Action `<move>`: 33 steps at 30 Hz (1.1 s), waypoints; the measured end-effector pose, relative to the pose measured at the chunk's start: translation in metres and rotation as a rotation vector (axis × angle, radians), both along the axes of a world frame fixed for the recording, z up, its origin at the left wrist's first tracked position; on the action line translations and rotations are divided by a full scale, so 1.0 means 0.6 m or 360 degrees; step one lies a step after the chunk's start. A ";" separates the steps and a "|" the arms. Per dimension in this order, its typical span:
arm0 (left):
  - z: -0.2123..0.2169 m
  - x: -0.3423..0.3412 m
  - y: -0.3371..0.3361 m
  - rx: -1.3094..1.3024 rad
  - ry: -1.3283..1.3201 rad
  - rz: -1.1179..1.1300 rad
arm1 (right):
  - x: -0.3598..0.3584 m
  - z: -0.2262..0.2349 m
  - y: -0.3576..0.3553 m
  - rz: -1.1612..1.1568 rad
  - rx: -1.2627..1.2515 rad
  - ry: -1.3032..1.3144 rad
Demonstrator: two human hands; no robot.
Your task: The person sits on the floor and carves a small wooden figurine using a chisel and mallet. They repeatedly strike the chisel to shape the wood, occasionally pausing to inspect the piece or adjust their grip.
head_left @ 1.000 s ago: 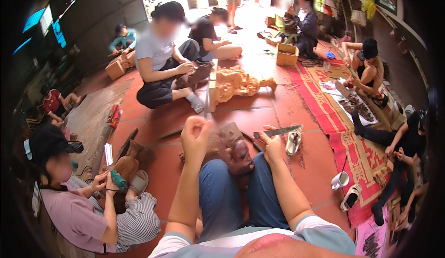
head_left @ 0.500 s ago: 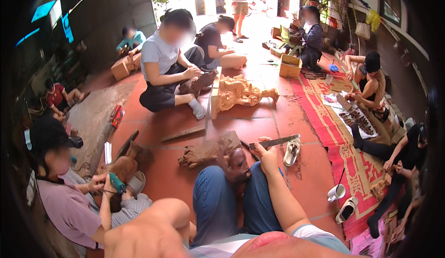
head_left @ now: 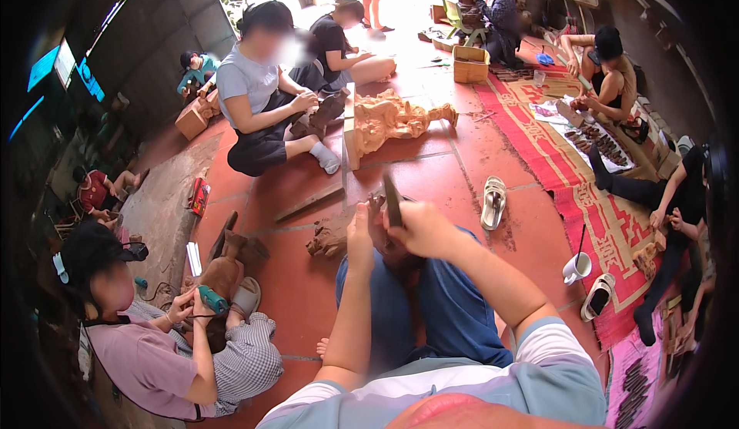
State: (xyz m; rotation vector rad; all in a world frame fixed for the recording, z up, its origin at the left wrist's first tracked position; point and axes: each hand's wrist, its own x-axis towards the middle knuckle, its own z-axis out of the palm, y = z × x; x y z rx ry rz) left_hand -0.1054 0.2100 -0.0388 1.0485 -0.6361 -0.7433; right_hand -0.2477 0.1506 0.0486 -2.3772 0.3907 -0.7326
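Observation:
A dark brown wood carving [head_left: 395,258] rests between my raised knees, partly hidden behind my hands. My left hand [head_left: 359,236] is closed against its left side, though the fingertips are hard to see. In my right hand [head_left: 422,231] is a flat dark file [head_left: 392,198], its blade pointing up and away over the carving. The fingers are wrapped round its near end. A rough wood block [head_left: 327,236] lies on the tiles just past my left hand.
A pale sandal [head_left: 493,202] lies on the tiles to the right, with a white mug [head_left: 576,267] by the red mat [head_left: 570,198]. On the left, a person holds a green power tool [head_left: 213,299]. Ahead lies a large orange-brown wood sculpture [head_left: 392,121]. Several people sit around.
My left hand has come from the lower left to the carving. My right hand has brought the file from the right onto the carving, turning it from sideways to upright. The view has shifted.

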 end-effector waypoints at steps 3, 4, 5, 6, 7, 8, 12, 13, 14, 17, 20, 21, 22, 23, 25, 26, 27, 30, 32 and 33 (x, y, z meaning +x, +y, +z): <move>-0.013 -0.010 -0.006 -0.0053 0.0036 -0.0083 | 0.011 0.003 -0.070 -0.0096 0.0256 -0.0080; -0.026 -0.005 -0.005 -0.0195 0.0185 -0.0107 | 0.018 0.013 -0.078 -0.0157 0.0234 -0.0009; -0.041 -0.006 -0.004 -0.0338 0.0333 -0.0133 | 0.018 0.012 -0.060 -0.0103 0.0197 0.0024; -0.051 -0.010 -0.011 -0.0507 0.0489 -0.0156 | 0.018 0.012 -0.035 -0.0043 0.0132 0.0067; -0.060 -0.021 -0.021 -0.0492 0.0548 0.0008 | 0.019 -0.010 -0.022 -0.0008 -0.0208 0.0058; -0.059 -0.032 -0.025 -0.0466 0.0582 -0.0016 | 0.017 -0.027 -0.021 0.0015 -0.0525 0.0041; -0.104 -0.007 -0.010 -0.0377 0.0514 -0.0218 | 0.017 0.033 -0.056 -0.0037 0.0374 0.0198; -0.098 0.005 -0.015 -0.0360 0.0411 -0.0273 | 0.024 0.046 -0.067 -0.0048 0.0567 0.0215; -0.094 0.004 -0.024 -0.0421 0.0489 -0.0187 | 0.020 0.033 -0.048 0.0103 0.0449 0.0171; -0.068 -0.029 -0.028 -0.0529 0.0697 -0.0016 | 0.021 0.018 -0.022 0.0125 -0.0226 0.0217; -0.090 -0.014 -0.021 -0.0274 0.0403 -0.0048 | 0.032 0.045 -0.060 -0.0150 0.0243 0.0212; -0.076 -0.022 -0.013 -0.0272 0.0530 -0.0021 | 0.029 0.054 -0.054 -0.0001 0.0257 0.0205; -0.077 -0.026 -0.014 -0.0297 0.0583 0.0000 | 0.026 0.041 -0.041 0.0052 0.0076 0.0248; -0.081 -0.031 -0.012 -0.0321 0.0637 0.0022 | 0.025 0.021 -0.020 0.0107 -0.0104 0.0291; -0.079 -0.024 -0.018 -0.0473 0.0633 -0.0034 | 0.032 0.017 -0.006 0.0122 -0.0403 0.0220; -0.085 -0.016 -0.019 -0.0438 0.0554 -0.0099 | 0.038 0.022 -0.023 -0.0001 -0.0262 0.0221; -0.095 -0.013 -0.020 -0.0399 0.0489 -0.0165 | 0.043 0.029 -0.047 -0.0127 -0.0117 0.0235; -0.109 0.006 -0.022 -0.0344 0.0448 -0.0117 | 0.045 0.044 -0.039 -0.0053 0.0174 0.0268; -0.079 -0.025 -0.027 -0.0389 0.0569 0.0070 | 0.028 0.022 -0.007 0.0137 0.0079 0.0236; -0.084 -0.022 -0.024 -0.0395 0.0531 0.0017 | 0.035 0.011 -0.005 0.0119 -0.0009 0.0182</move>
